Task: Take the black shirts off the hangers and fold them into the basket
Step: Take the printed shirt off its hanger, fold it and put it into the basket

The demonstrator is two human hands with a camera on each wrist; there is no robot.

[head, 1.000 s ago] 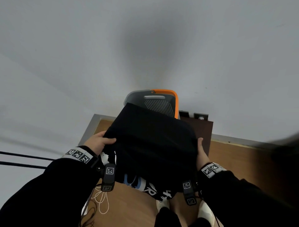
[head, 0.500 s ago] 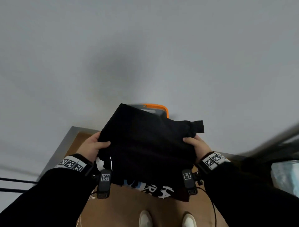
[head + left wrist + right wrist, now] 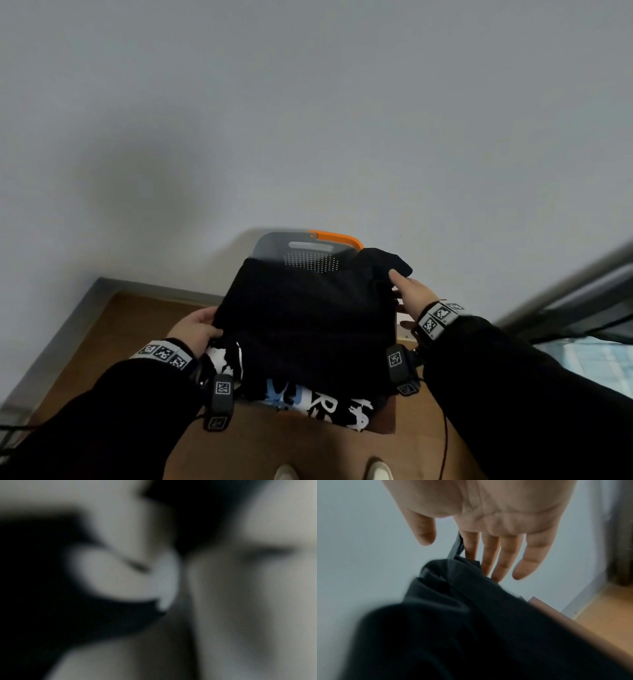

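Note:
A folded black shirt (image 3: 308, 318) hangs in front of me over the grey basket with an orange rim (image 3: 310, 248). My left hand (image 3: 200, 329) grips its left edge, thumb on top. At the shirt's upper right corner my right hand (image 3: 409, 289) is stretched out with straight fingers (image 3: 498, 555) that touch a loose sleeve fold (image 3: 453, 566). Below the black shirt shows another black garment with white and blue print (image 3: 308, 404). The left wrist view is a blur of fingers and dark cloth.
The basket stands against a pale wall on a brown wooden surface (image 3: 385, 423). A wooden floor (image 3: 130, 318) with a grey skirting lies to the left. A metal frame (image 3: 565, 294) and light blue fabric (image 3: 589, 363) are at the right. My shoes (image 3: 376, 471) show at the bottom.
My right hand has let go of the shirt's right edge and moved up to its far corner with straight fingers. The view has shifted, and the basket shows more above the shirt.

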